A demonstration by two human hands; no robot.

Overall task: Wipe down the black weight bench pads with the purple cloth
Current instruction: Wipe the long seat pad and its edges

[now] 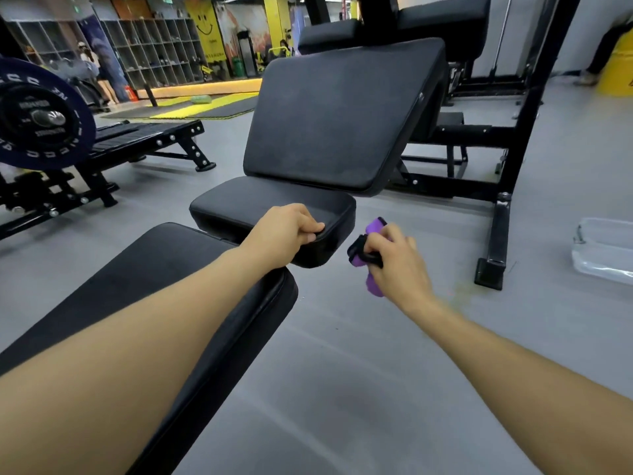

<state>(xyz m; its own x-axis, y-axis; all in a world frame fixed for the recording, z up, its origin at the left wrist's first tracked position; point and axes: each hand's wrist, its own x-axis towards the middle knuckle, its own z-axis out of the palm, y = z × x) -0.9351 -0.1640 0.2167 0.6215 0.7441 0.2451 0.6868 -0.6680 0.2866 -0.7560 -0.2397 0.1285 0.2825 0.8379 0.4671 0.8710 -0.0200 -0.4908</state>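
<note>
The left hand [284, 228] reaches forward over the near end of a long, flat black padded bench [144, 286] and rests on the near right corner of a small black vinyl seat pad [270, 204]. Its fingers [310, 231] are curled down over the pad's rounded front edge, gripping it, with the thumb side hidden under the hand.

The right hand [394, 258] hangs in the air just to the right of that seat pad, off the bench and above the grey floor [342, 337]. Its fingers are closed around a bunched purple cloth [375, 226], which shows above the knuckles and again below the palm. The same hand also holds a dark black piece against the cloth at the fingertips; what this black piece is cannot be told. The cloth is near the seat pad's right side but not touching it.

Behind the seat pad rises a large, tilted black backrest pad [342, 114], leaning away, its lower edge overlapping the far side of the seat pad. A black steel frame upright [500, 231] stands on the floor to the right of the bench.

At the left, a dark blue weight plate [44, 114] sits on a bar above another low black bench frame [147, 138]. At the far right edge a clear plastic container [603, 252] lies on the floor. In the background are grey cubby shelves [154, 49] and a yellow pillar with a smiling face [205, 25].
</note>
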